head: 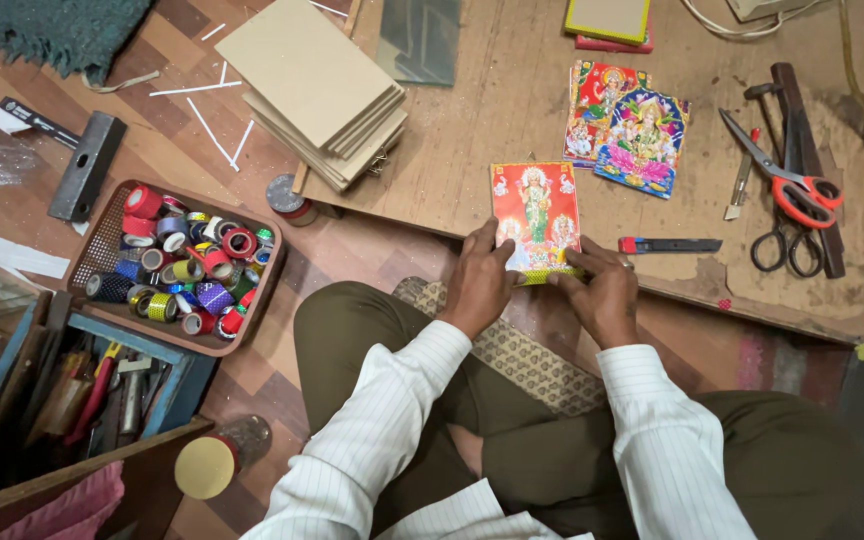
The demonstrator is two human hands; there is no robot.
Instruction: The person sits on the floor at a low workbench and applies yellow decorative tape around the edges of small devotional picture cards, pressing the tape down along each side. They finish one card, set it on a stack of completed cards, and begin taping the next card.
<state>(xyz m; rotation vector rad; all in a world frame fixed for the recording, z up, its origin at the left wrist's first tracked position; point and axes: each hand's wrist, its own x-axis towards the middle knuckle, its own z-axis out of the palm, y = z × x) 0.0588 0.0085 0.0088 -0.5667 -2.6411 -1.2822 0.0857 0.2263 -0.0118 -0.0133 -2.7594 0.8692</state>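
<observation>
a red picture card [536, 215] is held flat on the wooden board [512, 90], just above centre, at the board's near edge. the left hand [479, 282] is pressed on the card's lower left corner, fingers together and laid over its edge. the right hand [600, 290] is set at the card's lower right corner, fingers curled and pinched on a strip of yellow-green tape [550, 275] that runs along the card's bottom edge between the two hands

at 3 o'clock from the card, just beside the right hand, a box cutter [670, 245] with a red end is laid. further out at 3 o'clock, red-handled scissors [784, 180] are seen, with black-handled scissors [787, 248] below them. at 1 o'clock, two more picture cards [627, 125] are overlapped. at 11 o'clock, a stack of plain boards [317, 85] is piled on the board's left end

at 9 o'clock, on the floor, a tray of coloured tape rolls [177, 265] is placed, well apart from the hands. a hammer [87, 165] is laid at 10 o'clock beyond it, and a blue tool box [82, 385] is seen at 8 o'clock
</observation>
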